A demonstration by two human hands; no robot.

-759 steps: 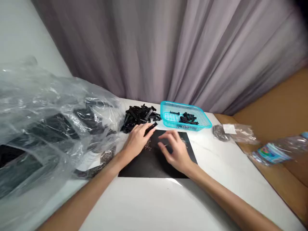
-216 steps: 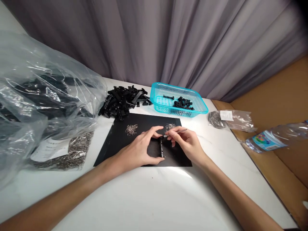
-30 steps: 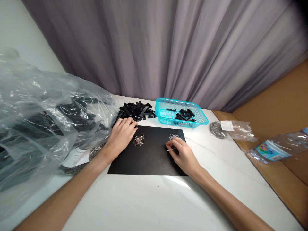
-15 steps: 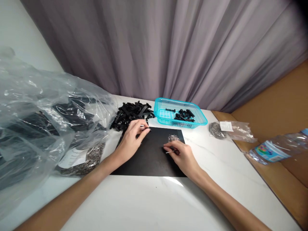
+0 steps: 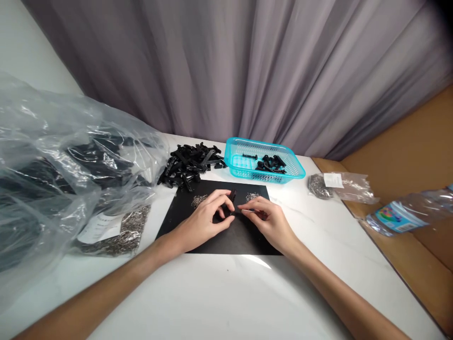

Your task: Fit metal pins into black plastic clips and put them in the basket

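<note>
Over the middle of a black mat [image 5: 226, 243], my left hand [image 5: 208, 215] is closed on a small black plastic part [image 5: 232, 195], held upright between thumb and fingers. Just to its right, my right hand [image 5: 265, 216] pinches a thin metal pin [image 5: 249, 210] that points toward the black part; a small gap seems to lie between the hands. Behind my left fingers sits a pile of small metal pieces [image 5: 198, 201]. A second pile of small metal pieces [image 5: 252, 196] lies behind my right hand.
A heap of black plastic parts [image 5: 193, 163] lies behind the mat, left of a blue basket [image 5: 300, 174] holding several more. Large clear plastic bags [image 5: 42, 141] and a labelled bag of metal pieces [image 5: 132, 231] stand left. Another bag [image 5: 322, 185] and a water bottle [image 5: 399, 217] lie right.
My left hand has come from beside the black heap toward the mat's middle, bringing a black part. The right hand keeps its pin, nearly in place. The metal pile on the left now shows.
</note>
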